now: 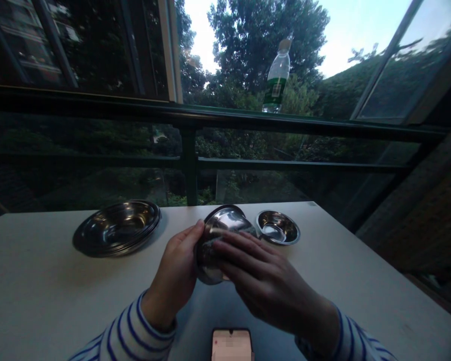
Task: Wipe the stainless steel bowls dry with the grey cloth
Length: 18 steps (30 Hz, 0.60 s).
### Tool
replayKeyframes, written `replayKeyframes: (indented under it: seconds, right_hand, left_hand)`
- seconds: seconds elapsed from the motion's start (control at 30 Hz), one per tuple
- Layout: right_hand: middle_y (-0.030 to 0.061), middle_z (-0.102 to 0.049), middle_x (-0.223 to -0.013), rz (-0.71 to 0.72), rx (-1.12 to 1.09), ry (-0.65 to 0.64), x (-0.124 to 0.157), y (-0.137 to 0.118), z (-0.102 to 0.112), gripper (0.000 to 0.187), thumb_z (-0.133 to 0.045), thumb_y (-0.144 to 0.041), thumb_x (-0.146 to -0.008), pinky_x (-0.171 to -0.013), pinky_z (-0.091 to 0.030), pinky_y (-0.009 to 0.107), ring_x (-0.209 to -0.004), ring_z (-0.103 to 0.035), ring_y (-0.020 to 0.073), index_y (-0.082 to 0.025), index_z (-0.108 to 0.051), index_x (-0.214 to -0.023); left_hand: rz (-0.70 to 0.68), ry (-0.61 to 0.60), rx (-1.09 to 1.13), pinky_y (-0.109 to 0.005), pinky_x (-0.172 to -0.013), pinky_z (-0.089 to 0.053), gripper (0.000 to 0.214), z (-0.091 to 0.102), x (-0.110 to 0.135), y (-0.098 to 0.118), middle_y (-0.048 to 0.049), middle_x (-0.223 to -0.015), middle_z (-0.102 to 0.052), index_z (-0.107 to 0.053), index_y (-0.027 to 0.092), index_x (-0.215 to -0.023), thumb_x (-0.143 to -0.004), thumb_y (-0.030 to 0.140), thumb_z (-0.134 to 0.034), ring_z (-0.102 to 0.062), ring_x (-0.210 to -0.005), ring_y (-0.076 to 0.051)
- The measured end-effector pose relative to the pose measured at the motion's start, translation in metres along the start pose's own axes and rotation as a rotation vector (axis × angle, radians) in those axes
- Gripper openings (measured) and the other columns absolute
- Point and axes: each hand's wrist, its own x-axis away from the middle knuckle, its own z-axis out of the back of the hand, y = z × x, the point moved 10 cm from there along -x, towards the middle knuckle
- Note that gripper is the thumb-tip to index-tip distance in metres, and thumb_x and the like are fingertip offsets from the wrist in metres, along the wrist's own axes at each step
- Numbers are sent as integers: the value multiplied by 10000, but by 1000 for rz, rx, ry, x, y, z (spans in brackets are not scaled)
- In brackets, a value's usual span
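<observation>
Here's the left hand (178,271), fingers clamped on the rim of a shiny stainless-steel bowl (225,223), thumb up along its edge, and the bowl sits tipped on its side above the white tabletop (78,306), mid-table. In comes the right hand's (270,281) side of it: fingers straight and uncurled, lying flat across the bowl's outer wall. Take that bowl as the clock's centre: a nested stack of wide steel bowls (116,228) waits at 9 o'clock, with a broad strip of tabletop between it and the left wrist. Tighter at 2 o'clock, where a small steel bowl (278,228) stands upright just beside the held one; whether they touch, I can't tell. The far table edge runs close behind at 12, the right edge slants from 1 towards 4, leaving wide tabletop that way. A phone (232,346) lies at 6, partly cut off.
</observation>
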Motion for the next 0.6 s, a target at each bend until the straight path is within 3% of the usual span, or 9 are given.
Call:
replayKeyframes:
  seconds: [0.17, 0.37, 0.6]
  right_hand:
    - [152, -452, -1320, -141, -51, 106, 5, 26, 12, 384, -386, -107, -868, -1004, -396, 457, -1282, -319, 251, -56, -453, -1243]
    - [77, -502, -1295, 49, -1, 45, 0, -8, 1, 331, -418, -70, -853, -1046, -349, 429, -1278, -328, 247, -105, -549, -1154]
    - [148, -462, -1311, -181, -135, 202, 9, 39, 21, 391, -372, -73, -863, -1008, -389, 454, -1275, -337, 228, -82, -449, -1246]
  left_hand:
    - [-1, -9, -41, -229, -562, -482, 177, -3, 1, 1, -59, -657, -689, -664, 98, -785, -774, 250, -573, -608, -559, -131]
    - [-25, -14, -15, -208, -541, -469, 190, 0, -1, 5, -60, -646, -685, -665, 94, -726, -770, 256, -577, -606, -565, -129]
    - [-29, 1, -23, -228, -575, -488, 186, 1, -1, 7, -59, -666, -699, -690, 97, -787, -742, 261, -615, -620, -580, -140]
